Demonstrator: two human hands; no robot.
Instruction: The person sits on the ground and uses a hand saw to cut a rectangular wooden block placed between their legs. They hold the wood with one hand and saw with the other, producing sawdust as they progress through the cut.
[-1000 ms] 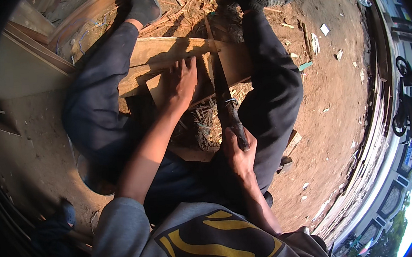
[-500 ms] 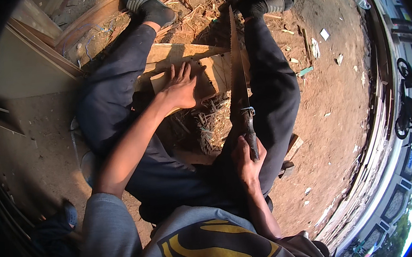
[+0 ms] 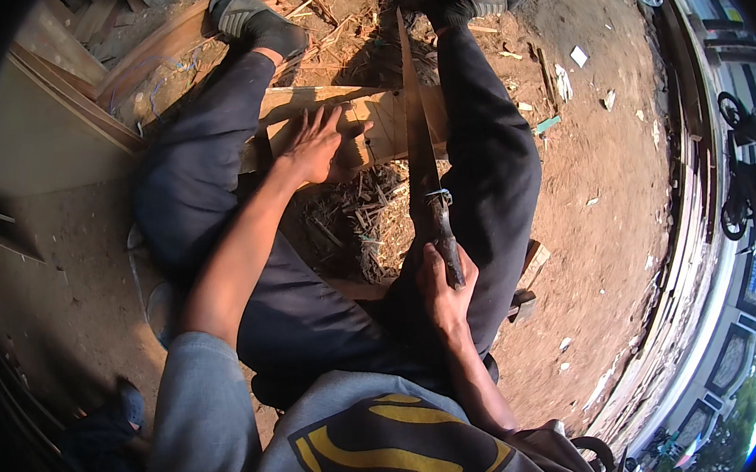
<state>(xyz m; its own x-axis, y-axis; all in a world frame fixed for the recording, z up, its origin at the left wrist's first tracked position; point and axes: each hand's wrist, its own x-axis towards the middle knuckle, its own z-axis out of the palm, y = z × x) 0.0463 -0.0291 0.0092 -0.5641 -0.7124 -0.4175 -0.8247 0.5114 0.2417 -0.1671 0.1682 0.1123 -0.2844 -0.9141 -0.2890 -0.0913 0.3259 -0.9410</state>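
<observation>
My right hand [image 3: 448, 291] is closed around the dark handle of a handsaw [image 3: 419, 133]. The saw's long, brownish blade points away from me, beside my right leg and over the right part of the wood. My left hand [image 3: 312, 152] rests with fingers stretched and spread on a pale, flat piece of wood [image 3: 283, 136]. That piece lies on a longer wooden plank [image 3: 294, 99] between my lower legs. Some of the wood is hidden by my hand and its shadow.
Wood shavings and scraps [image 3: 377, 223] litter the ground between my legs. Sheet boards [image 3: 53, 120] lean at the left. A wood block [image 3: 533, 261] lies beside my right thigh. Another person's foot [image 3: 130, 403] shows at lower left. Motorbikes [image 3: 743, 164] stand far right.
My left hand has turned so its fingers point more to the right, and the pale wood piece under it has shifted slightly. The saw stays in my right hand. The whole view has shifted a little.
</observation>
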